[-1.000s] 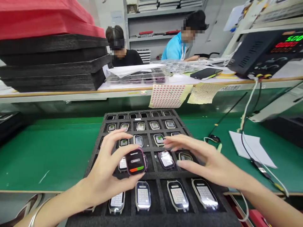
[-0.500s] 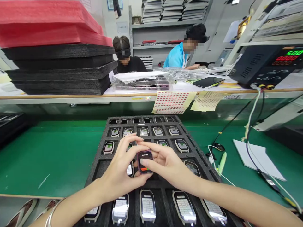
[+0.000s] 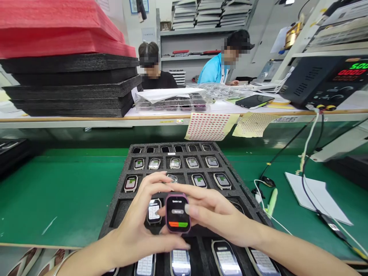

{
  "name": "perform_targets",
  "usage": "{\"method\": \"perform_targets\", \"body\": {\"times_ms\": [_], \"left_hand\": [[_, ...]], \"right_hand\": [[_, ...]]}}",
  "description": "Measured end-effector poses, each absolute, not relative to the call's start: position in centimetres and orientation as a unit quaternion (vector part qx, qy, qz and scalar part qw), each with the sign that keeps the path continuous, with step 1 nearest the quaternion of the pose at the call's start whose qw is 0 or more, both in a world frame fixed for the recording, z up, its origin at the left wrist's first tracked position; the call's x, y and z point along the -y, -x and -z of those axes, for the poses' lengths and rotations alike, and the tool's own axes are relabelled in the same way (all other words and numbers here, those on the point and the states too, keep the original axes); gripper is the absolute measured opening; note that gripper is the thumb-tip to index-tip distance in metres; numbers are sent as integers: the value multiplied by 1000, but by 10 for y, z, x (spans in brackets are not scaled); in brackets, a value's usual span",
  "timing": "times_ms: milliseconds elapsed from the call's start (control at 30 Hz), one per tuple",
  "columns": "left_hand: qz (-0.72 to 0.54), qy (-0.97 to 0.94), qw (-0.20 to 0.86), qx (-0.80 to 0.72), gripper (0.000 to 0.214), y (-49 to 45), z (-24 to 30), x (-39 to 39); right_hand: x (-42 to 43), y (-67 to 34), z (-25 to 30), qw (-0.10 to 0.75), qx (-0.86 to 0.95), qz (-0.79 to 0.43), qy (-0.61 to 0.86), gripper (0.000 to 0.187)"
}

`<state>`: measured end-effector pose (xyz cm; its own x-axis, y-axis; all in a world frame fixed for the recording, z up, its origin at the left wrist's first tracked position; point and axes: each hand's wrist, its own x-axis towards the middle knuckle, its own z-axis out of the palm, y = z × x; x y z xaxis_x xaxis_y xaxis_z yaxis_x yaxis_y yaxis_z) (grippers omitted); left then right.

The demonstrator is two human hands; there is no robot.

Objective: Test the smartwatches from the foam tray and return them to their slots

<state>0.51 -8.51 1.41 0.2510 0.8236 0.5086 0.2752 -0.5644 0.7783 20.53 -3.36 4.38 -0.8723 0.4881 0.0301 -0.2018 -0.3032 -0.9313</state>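
A purple-cased smartwatch (image 3: 177, 216) without a strap is held up between my two hands, its lit screen facing me with "Speaker Loop", a grey button and an orange-green bar. My left hand (image 3: 140, 222) curls round its left side, thumb below and fingers above. From the right, my right hand (image 3: 215, 212) grips the case, its thumb by the screen's right edge. Beneath both hands lies a black foam tray (image 3: 122, 201) of watch bodies in separate pockets. Among them, a lit watch (image 3: 154, 211) shows just behind my left fingers.
A green mat (image 3: 66, 191) covers the bench. Stacked black foam trays (image 3: 71, 84) stand on the shelf at left, and a power supply (image 3: 322, 80) at right. Cables (image 3: 307, 165) hang down beside a white paper pad (image 3: 316, 197). Two people sit beyond the shelf.
My right thumb has moved off the screen to its right edge. The smartwatch sits slightly lower and nearer, and its grey button is now visible.
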Motion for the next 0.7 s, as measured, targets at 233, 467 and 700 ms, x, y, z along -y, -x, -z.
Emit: {"method": "perform_targets", "body": {"times_ms": [233,467,700], "left_hand": [[-561,-752,221,-268,99,7,1,86],[-567,-767,177,-241,90,10,4,83],[-591,-736,218,-247,75,9,6,83]], "right_hand": [[49,-209,-54,230,541,-807,59,33],[40,-208,-48,225,547,-806,29,36],[71,-214,-68,213,507,-830,90,45]]}}
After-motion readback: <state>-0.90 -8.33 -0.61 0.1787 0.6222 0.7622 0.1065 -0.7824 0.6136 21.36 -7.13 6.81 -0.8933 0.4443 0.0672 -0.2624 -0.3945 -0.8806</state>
